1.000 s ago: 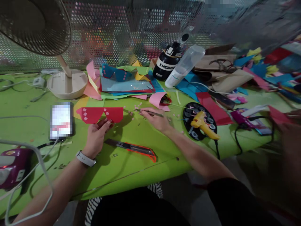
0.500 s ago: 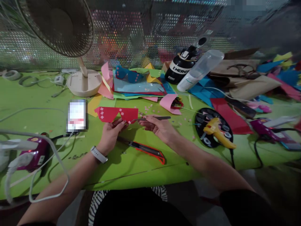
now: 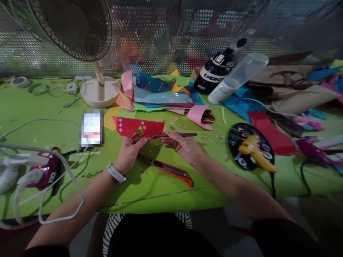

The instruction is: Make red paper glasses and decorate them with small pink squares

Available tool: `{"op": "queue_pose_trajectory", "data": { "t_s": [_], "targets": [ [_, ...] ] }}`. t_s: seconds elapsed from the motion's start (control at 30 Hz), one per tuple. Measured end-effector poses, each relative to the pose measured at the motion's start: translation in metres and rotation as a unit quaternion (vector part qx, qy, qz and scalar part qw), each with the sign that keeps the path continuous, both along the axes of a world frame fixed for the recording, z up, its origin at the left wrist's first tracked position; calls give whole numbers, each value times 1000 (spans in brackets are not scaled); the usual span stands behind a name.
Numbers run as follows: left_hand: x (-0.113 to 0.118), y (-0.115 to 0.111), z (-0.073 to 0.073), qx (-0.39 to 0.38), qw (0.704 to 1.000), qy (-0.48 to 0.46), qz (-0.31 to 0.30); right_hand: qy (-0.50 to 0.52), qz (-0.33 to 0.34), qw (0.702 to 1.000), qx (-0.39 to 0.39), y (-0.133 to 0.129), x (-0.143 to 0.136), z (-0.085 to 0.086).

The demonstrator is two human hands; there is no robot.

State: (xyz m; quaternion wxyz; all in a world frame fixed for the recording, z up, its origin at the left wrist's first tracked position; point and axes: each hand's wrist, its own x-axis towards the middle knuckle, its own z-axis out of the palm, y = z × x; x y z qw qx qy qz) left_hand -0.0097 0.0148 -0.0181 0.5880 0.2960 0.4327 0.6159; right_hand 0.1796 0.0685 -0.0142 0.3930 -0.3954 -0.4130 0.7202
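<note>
Between thumb and fingers, my left hand [image 3: 132, 149] pinches the lower edge of red paper glasses [image 3: 128, 127], a cut-out with small pink diamonds on its left side and near the middle. My right hand [image 3: 180, 142] is closed around slim dark tweezers [image 3: 187, 135]. Their tip reaches left to the glasses' lower right part, close to my left thumb; whether it touches or grips a pink piece is too small to tell. On the green table below both hands lies a utility knife [image 3: 171, 170] with an orange-edged handle.
A yellow glue gun [image 3: 253, 150] rests on a round black tray [image 3: 235, 162] at right. Tiny pink paper bits [image 3: 182, 125] are scattered behind my hands. Blue paper glasses [image 3: 151, 84] lie on stacked paper. A fan [image 3: 100, 92], phone [image 3: 91, 128] and cabled power strip [image 3: 44, 167] stand left.
The view has shifted, so most things appear slightly further right. The red glasses are tilted a little, their right end lower than before. Both hands keep their holds.
</note>
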Motion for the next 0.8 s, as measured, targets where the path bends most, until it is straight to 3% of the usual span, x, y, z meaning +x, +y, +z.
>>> {"op": "queue_pose_trajectory", "data": {
  "t_s": [0.4, 0.8],
  "targets": [
    [0, 0, 3, 0, 1000, 9, 3, -42, 18, 989, 140, -9, 7, 1],
    [1, -1, 7, 5, 1000, 16, -14, -56, -13, 987, 150, -9, 7, 6]
  ]
}}
